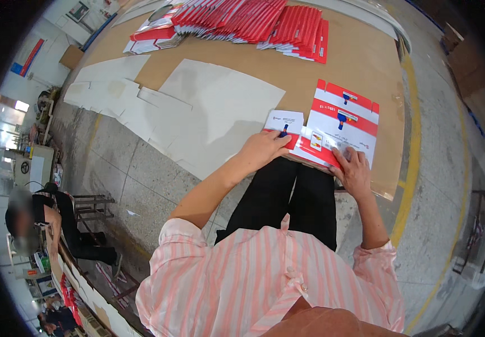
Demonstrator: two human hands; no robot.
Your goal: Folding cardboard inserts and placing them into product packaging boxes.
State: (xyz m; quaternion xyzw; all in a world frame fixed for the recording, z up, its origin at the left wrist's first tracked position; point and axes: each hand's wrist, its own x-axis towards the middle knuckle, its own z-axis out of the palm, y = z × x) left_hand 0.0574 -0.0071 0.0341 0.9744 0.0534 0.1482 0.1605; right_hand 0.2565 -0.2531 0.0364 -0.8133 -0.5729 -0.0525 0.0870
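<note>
At the far left a seated person [40,222] in dark clothes is at a separate bench [85,292], well apart from the work. On the brown board [360,62] that carries everything, blank white sheets [197,106] lie overlapping along its left edge.

The left forearm runs bare from the pink striped sleeve up and to the right, elbow bent, wrist straight. The left hand [264,149] lies palm down at the board's near edge, fingers curled over the white flap of the carton [338,132] and pressing its left corner; whether it pinches the flap or only presses it cannot be told.

The flat red-and-white carton lies unfolded at the near edge, toward the right corner.

The right forearm rises nearly straight. The right hand [355,171] rests flat and open on the carton's near right edge, fingers spread, holding it down without grasping.

Along the far edge, a stack of red cartons [254,22] is fanned out.
</note>
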